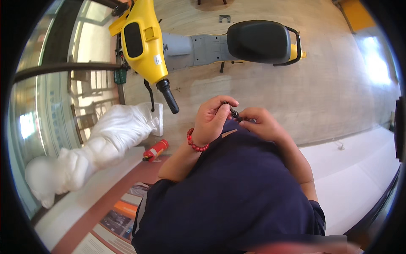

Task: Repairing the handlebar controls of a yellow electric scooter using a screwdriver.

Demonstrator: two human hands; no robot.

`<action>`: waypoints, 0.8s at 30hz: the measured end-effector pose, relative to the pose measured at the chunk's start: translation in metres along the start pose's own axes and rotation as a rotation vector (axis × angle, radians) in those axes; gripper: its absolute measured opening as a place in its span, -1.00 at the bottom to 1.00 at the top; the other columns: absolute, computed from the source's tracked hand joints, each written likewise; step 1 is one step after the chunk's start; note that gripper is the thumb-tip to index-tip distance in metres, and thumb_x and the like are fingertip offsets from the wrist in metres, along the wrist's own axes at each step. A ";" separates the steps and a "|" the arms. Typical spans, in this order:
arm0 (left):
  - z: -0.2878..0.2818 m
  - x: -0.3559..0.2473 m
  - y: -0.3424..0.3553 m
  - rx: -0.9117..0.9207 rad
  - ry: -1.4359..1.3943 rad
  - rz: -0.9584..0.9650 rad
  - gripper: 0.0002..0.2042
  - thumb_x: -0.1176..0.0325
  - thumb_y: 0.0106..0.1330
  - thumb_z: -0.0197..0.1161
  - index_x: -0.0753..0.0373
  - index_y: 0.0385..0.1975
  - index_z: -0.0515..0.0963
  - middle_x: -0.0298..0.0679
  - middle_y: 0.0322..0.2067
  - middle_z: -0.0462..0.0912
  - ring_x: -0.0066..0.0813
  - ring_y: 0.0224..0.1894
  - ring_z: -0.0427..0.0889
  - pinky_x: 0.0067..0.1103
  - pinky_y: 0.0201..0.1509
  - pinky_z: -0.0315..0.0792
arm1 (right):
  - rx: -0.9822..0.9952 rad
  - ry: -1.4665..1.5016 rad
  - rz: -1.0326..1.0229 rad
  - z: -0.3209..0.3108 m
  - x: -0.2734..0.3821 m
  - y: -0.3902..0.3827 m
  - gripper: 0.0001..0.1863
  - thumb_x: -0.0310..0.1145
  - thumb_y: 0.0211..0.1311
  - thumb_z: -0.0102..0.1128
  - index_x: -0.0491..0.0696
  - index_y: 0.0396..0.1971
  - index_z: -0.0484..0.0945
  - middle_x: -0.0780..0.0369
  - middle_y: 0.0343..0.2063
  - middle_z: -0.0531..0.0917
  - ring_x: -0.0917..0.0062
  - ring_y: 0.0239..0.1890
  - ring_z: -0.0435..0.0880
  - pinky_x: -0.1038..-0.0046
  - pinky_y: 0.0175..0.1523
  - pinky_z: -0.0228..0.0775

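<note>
Fingers of the left hand (211,120) pinch a small dark rod-like tool (234,113), its axis slanting toward the right hand (262,124), which seemingly closes around the far tip.

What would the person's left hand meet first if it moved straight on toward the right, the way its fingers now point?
Probably the right hand: the left hand shares a small dark tool with it, fingertips nearly touching. Depth is unclear.

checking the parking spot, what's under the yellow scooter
Bare wooden floor and the kickstand show under the scooter. The wheels and the floor directly beneath its body are covered.
</note>
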State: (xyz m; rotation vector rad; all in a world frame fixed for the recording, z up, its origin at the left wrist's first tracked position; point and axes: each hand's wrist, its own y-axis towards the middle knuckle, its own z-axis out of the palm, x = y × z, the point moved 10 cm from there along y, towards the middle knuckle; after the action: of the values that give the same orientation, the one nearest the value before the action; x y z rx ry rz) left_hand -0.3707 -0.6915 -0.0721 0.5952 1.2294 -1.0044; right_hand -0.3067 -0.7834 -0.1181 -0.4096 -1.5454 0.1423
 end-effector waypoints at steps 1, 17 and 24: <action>0.006 0.001 -0.005 -0.022 0.000 0.010 -0.80 0.51 0.29 -0.14 0.40 -0.23 0.44 -0.25 -0.34 0.48 -0.64 -0.40 0.44 -0.70 -0.27 0.37 | 0.048 -0.003 -0.032 0.000 0.003 -0.004 -0.76 -0.44 0.06 0.15 -0.19 -0.25 0.53 0.16 -0.42 0.58 0.53 -0.34 0.52 0.48 -0.20 0.34; 0.048 0.023 -0.079 -0.451 -0.036 0.166 -0.79 0.49 0.30 -0.17 0.42 -0.27 0.43 -0.45 -0.66 0.20 -0.71 -0.59 0.16 -0.62 -0.41 0.34 | 0.365 -0.090 -0.272 0.000 -0.022 -0.058 -0.74 -0.40 0.08 0.13 -0.20 -0.23 0.52 0.13 -0.44 0.57 0.47 -0.37 0.53 0.46 -0.23 0.33; 0.061 0.023 -0.094 -0.507 0.013 0.172 -0.78 0.45 0.32 -0.16 0.40 -0.23 0.44 -0.50 -0.67 0.18 -0.78 -0.60 0.14 -0.64 -0.40 0.35 | 0.413 0.010 -0.282 0.002 -0.025 -0.074 -0.75 -0.40 0.06 0.14 -0.21 -0.26 0.53 0.12 -0.48 0.55 0.42 -0.40 0.52 0.43 -0.26 0.33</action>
State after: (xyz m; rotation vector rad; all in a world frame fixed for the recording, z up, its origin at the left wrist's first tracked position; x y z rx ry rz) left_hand -0.4231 -0.7928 -0.0650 0.3007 1.3550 -0.5143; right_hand -0.3215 -0.8601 -0.1162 0.1335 -1.5017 0.2327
